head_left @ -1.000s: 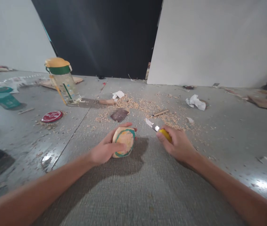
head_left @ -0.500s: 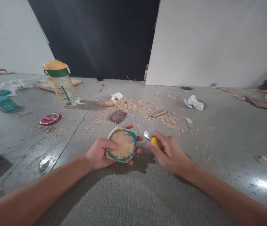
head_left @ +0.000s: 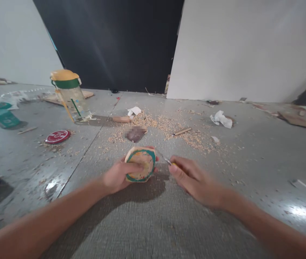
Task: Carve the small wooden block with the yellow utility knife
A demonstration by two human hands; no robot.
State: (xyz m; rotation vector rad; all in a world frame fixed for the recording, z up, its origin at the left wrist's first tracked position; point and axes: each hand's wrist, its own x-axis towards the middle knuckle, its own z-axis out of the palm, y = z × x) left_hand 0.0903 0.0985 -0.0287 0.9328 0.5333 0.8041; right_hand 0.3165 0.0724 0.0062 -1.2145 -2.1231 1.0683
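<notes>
My left hand grips a rounded wooden piece with a green ring drawn on its face, holding it just above the grey mat. My right hand is closed round a yellow-handled knife; only a sliver of handle and a short bit of blade show. The blade tip sits right beside the right edge of the wooden piece. Both forearms reach in from the bottom corners.
Wood shavings lie scattered beyond my hands, with a dark scrap, a wooden stick and crumpled paper. A clear bottle with a yellow and green lid, a red disc and a green tub stand left.
My right hand has brought the knife leftward, from apart to right against the wooden piece. My left hand turned the piece in its grip, showing more of the ringed face.
</notes>
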